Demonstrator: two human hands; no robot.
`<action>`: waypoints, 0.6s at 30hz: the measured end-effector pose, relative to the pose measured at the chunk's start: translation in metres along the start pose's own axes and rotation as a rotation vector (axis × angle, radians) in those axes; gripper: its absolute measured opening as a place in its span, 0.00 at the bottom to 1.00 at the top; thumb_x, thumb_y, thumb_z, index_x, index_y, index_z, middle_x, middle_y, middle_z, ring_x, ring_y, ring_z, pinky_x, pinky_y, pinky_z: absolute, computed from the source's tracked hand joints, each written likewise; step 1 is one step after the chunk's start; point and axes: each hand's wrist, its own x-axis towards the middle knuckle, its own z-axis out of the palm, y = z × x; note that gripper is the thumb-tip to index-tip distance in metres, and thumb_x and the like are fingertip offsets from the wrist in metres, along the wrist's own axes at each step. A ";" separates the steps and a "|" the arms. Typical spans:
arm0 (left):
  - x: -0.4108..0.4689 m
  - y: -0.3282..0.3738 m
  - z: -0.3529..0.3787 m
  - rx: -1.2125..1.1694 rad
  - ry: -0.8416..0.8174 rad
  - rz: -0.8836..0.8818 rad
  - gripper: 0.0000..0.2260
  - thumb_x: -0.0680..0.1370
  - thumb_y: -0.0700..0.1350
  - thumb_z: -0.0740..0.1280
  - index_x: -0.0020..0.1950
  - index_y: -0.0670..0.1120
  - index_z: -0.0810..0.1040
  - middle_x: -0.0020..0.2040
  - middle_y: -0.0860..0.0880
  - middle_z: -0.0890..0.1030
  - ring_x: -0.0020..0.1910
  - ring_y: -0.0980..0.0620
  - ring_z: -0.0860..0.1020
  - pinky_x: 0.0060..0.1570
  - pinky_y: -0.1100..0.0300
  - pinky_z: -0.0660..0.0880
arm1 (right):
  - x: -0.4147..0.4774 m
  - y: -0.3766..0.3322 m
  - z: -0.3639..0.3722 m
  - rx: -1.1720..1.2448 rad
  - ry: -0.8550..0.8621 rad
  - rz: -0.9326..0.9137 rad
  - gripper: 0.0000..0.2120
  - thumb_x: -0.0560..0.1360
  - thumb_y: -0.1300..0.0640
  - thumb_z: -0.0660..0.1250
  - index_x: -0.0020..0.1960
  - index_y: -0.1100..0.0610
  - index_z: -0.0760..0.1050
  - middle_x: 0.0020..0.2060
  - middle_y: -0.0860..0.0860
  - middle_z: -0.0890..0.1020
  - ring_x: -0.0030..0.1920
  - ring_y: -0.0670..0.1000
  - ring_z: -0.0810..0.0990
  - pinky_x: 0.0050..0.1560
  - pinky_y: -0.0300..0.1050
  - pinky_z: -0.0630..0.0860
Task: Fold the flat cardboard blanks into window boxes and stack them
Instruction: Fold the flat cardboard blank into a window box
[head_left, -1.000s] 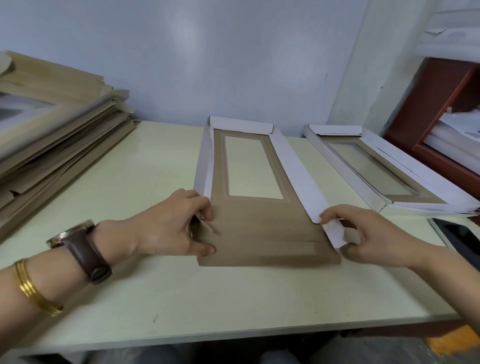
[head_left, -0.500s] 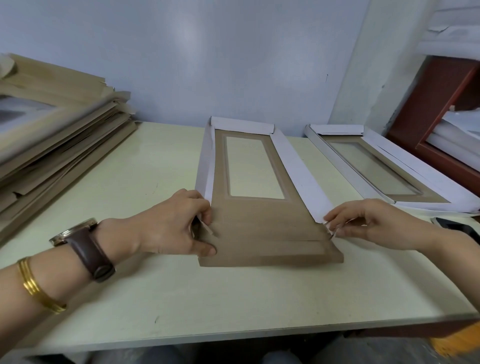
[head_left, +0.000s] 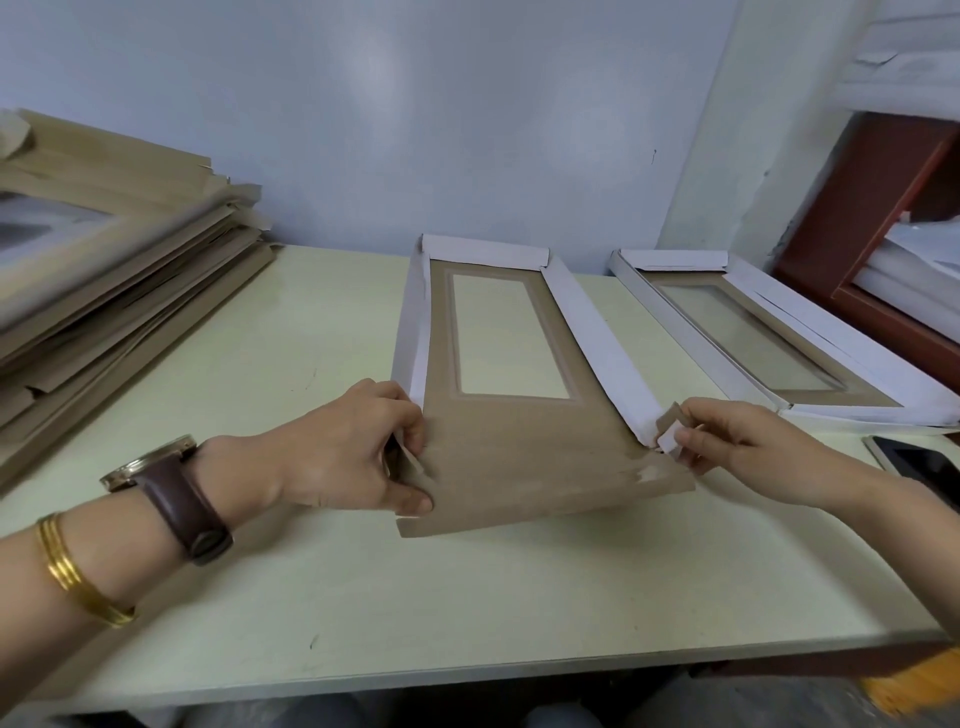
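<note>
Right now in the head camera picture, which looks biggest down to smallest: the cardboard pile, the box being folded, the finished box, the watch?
Pile of flat blanks, partly cut off by the edge.
Box being folded.
Finished window box; it lies farther off, so the two may really match.
Wristwatch.

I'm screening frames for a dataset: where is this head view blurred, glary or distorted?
Head view: the stack of flat blanks at left is blurred; the half-folded box, left hand and right hand are sharp; a small glare patch sits by the box's near right corner; wide-angle distortion bows the table edge.
</note>
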 end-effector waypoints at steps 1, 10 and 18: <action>0.000 0.000 0.000 0.004 0.000 0.000 0.19 0.63 0.60 0.77 0.45 0.56 0.72 0.51 0.57 0.71 0.54 0.57 0.67 0.50 0.62 0.71 | 0.000 -0.001 0.002 0.001 0.015 0.000 0.09 0.80 0.60 0.61 0.45 0.63 0.75 0.37 0.54 0.83 0.42 0.53 0.83 0.50 0.51 0.80; 0.001 -0.002 0.001 0.002 -0.003 0.000 0.18 0.64 0.60 0.77 0.44 0.56 0.72 0.50 0.57 0.71 0.52 0.59 0.67 0.45 0.66 0.69 | -0.010 -0.002 0.013 -0.053 0.119 0.005 0.08 0.74 0.61 0.71 0.45 0.48 0.81 0.38 0.50 0.85 0.43 0.54 0.83 0.51 0.52 0.78; 0.001 -0.002 0.001 -0.004 -0.005 0.001 0.19 0.63 0.60 0.77 0.44 0.56 0.72 0.50 0.57 0.71 0.53 0.59 0.67 0.47 0.65 0.71 | -0.012 0.000 0.015 -0.002 0.145 0.015 0.10 0.69 0.62 0.76 0.47 0.50 0.81 0.39 0.53 0.83 0.42 0.55 0.82 0.50 0.47 0.77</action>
